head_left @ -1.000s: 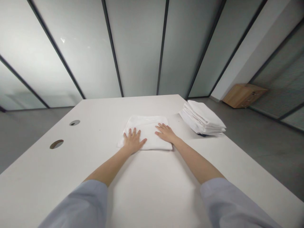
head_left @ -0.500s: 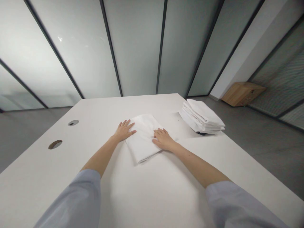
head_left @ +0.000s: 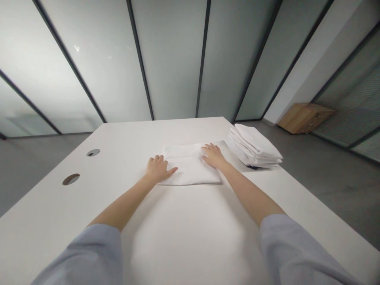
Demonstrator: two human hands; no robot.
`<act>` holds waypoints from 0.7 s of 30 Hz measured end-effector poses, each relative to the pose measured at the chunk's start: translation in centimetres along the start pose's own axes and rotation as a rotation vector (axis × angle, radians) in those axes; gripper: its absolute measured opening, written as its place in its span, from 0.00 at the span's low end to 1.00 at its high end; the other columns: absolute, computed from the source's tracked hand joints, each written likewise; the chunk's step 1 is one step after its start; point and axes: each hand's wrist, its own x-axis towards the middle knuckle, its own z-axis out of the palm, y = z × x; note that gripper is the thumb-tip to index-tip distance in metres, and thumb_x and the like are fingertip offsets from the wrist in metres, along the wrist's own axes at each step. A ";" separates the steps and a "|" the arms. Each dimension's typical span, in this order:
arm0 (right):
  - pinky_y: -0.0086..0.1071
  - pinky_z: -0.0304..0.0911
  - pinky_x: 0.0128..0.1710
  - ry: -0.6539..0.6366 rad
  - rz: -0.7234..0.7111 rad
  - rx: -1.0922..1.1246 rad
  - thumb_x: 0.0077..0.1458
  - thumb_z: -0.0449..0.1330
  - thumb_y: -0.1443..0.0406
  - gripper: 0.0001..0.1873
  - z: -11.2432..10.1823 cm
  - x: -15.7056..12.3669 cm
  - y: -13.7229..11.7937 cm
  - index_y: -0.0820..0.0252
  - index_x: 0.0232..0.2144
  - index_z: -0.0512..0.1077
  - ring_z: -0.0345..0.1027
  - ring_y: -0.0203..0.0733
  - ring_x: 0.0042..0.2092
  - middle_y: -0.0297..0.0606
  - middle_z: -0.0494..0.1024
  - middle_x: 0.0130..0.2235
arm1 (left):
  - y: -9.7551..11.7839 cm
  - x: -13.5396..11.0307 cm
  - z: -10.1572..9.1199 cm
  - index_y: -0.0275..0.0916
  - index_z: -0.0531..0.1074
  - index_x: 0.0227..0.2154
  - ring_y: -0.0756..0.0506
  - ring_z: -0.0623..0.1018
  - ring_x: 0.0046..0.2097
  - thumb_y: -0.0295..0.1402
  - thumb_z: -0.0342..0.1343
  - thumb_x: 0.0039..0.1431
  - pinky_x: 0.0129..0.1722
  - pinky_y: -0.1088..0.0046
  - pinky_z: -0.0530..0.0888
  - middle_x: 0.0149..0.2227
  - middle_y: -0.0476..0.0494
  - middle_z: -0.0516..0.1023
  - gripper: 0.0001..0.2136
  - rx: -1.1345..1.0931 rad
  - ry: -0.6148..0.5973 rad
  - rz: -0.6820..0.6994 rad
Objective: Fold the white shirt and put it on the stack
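A folded white cloth (head_left: 190, 168) lies square on the white table (head_left: 184, 229) in front of me. My left hand (head_left: 158, 169) rests on the cloth's left edge, fingers stretched forward and thumb out over the fabric. My right hand (head_left: 213, 155) lies flat on the cloth's far right corner, fingers spread. Neither hand grips anything. Both forearms are bare, with pale blue sleeves near the bottom of the view.
A stack of folded white cloths (head_left: 253, 146) sits at the table's right edge, just right of my right hand. Two round cable holes (head_left: 70, 179) are in the table's left side. A wooden cabinet (head_left: 304, 117) stands on the floor at the right. Glass partitions rise behind.
The cloth was turned from a skewed angle back to square with the table. My left hand shifted to its left edge and my right hand moved up to its far right corner.
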 end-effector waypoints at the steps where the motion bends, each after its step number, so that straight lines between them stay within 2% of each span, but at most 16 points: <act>1: 0.50 0.47 0.62 0.007 -0.028 0.045 0.59 0.54 0.60 0.23 -0.4 -0.2 -0.5 0.58 0.56 0.67 0.54 0.54 0.63 0.46 0.66 0.60 | 0.5 -0.2 -0.1 0.38 0.73 0.47 0.35 0.69 0.54 0.58 0.39 0.60 0.53 0.55 0.64 0.49 0.32 0.73 0.31 -0.021 0.052 0.083; 3: 0.44 0.53 0.60 -0.009 -0.136 0.153 0.61 0.52 0.57 0.21 -1.0 -1.0 -2.2 0.58 0.54 0.70 0.61 0.49 0.59 0.45 0.72 0.56 | 1.7 -0.6 0.3 0.39 0.66 0.56 0.36 0.65 0.59 0.58 0.44 0.58 0.59 0.57 0.58 0.57 0.33 0.68 0.32 -0.078 0.094 0.266; 5: 0.40 0.55 0.59 -0.049 -0.292 0.239 0.62 0.50 0.54 0.23 -1.0 -2.2 -4.2 0.58 0.52 0.71 0.64 0.47 0.57 0.43 0.74 0.54 | 3.0 -0.6 1.3 0.40 0.58 0.62 0.36 0.59 0.64 0.60 0.45 0.56 0.63 0.57 0.51 0.64 0.35 0.60 0.37 -0.126 0.046 0.366; 7: 0.40 0.54 0.59 -0.103 -0.395 0.249 0.61 0.49 0.50 0.27 -0.4 -3.6 -5.8 0.58 0.55 0.69 0.62 0.48 0.59 0.44 0.71 0.57 | 4.0 -0.5 2.4 0.42 0.53 0.64 0.35 0.53 0.67 0.63 0.44 0.53 0.64 0.54 0.47 0.67 0.36 0.54 0.42 -0.161 -0.034 0.353; 9: 0.44 0.51 0.61 -0.163 -0.403 0.197 0.60 0.49 0.46 0.33 0.5 -4.7 -6.4 0.62 0.59 0.64 0.57 0.51 0.62 0.48 0.65 0.61 | 4.3 -0.3 3.3 0.42 0.52 0.65 0.34 0.51 0.67 0.66 0.43 0.51 0.64 0.52 0.46 0.68 0.36 0.51 0.44 -0.177 -0.085 0.305; 12: 0.46 0.45 0.64 -0.211 -0.360 0.118 0.54 0.51 0.40 0.45 1.5 -5.7 -5.7 0.64 0.63 0.59 0.48 0.55 0.66 0.51 0.56 0.65 | 3.5 -0.5 4.0 0.42 0.53 0.65 0.33 0.50 0.68 0.66 0.43 0.51 0.64 0.51 0.46 0.68 0.35 0.50 0.44 -0.162 -0.077 0.260; 15: 0.44 0.43 0.65 -0.220 -0.340 0.093 0.49 0.54 0.37 0.49 1.7 -6.2 -4.1 0.61 0.64 0.57 0.44 0.54 0.67 0.49 0.53 0.66 | 1.7 -1.0 4.0 0.42 0.53 0.65 0.35 0.51 0.68 0.65 0.44 0.52 0.64 0.53 0.47 0.68 0.36 0.50 0.43 -0.149 -0.079 0.234; 18: 0.44 0.44 0.65 -0.213 -0.317 0.083 0.50 0.57 0.40 0.47 1.4 -6.7 -2.7 0.59 0.64 0.57 0.45 0.53 0.67 0.47 0.53 0.66 | -0.1 -1.6 4.1 0.42 0.53 0.65 0.37 0.50 0.68 0.63 0.44 0.53 0.64 0.57 0.49 0.68 0.37 0.49 0.41 -0.151 -0.090 0.232; 21: 0.46 0.47 0.64 -0.152 -0.324 0.081 0.53 0.57 0.45 0.40 1.3 -7.6 -1.6 0.59 0.62 0.60 0.49 0.52 0.66 0.48 0.57 0.65 | -1.4 -2.2 4.3 0.41 0.55 0.64 0.38 0.52 0.68 0.60 0.44 0.56 0.64 0.60 0.51 0.67 0.37 0.51 0.39 -0.152 -0.067 0.250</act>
